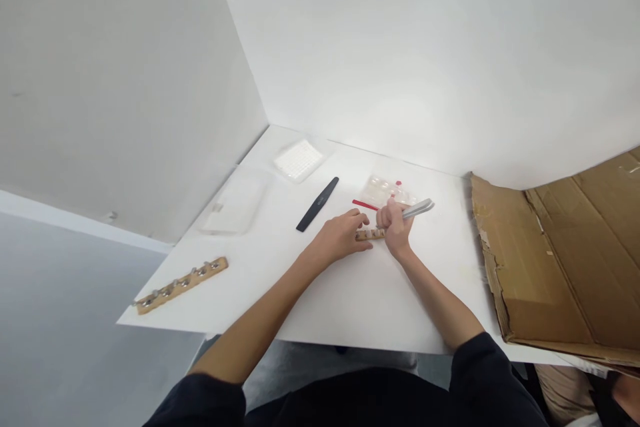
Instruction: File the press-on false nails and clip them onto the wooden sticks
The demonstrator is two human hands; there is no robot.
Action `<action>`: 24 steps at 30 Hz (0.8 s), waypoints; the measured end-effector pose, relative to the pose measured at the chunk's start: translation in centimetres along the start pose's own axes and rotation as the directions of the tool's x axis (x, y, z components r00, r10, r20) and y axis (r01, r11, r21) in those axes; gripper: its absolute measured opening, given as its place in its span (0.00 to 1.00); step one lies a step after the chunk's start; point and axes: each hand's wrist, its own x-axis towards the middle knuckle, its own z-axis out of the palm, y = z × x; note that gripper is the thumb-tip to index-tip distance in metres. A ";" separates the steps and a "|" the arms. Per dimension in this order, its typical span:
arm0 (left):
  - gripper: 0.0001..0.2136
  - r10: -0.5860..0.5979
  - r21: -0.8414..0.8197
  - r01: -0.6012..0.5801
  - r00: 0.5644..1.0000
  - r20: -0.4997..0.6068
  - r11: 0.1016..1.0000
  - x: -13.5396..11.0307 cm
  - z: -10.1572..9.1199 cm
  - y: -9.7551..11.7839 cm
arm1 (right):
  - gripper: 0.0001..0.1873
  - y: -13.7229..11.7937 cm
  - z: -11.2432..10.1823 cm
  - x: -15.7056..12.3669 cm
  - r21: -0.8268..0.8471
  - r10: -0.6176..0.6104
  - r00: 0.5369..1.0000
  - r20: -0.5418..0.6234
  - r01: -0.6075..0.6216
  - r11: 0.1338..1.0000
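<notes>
A short wooden strip (371,235) with several small pieces along it lies on the table between my hands. My left hand (343,237) grips its left end, thumb on the near side and fingers on the far side. Over the strip's right end, my right hand (396,227) is closed around silver tweezers (421,207), whose rear end points up and right. The tweezers' tips are too small and covered to make out. Just beyond my hands lie a thin red stick (365,205) and a clear plastic tray (380,188) with small red bits.
A black nail file (317,204) lies left of my hands. Behind it is a white gridded sheet (299,160). Farther left are a clear plastic case (233,210) and a longer wooden strip with metal clips (183,285). Open cardboard (555,267) borders the right side; walls (400,47) rise behind.
</notes>
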 end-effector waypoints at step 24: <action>0.18 -0.047 -0.317 -0.135 0.861 -0.507 0.939 3.0 -0.1 -3.1 | 0.32 0.9 -15.5 1.7 -0.052 -0.033 0.838 -0.544 0.005 0.999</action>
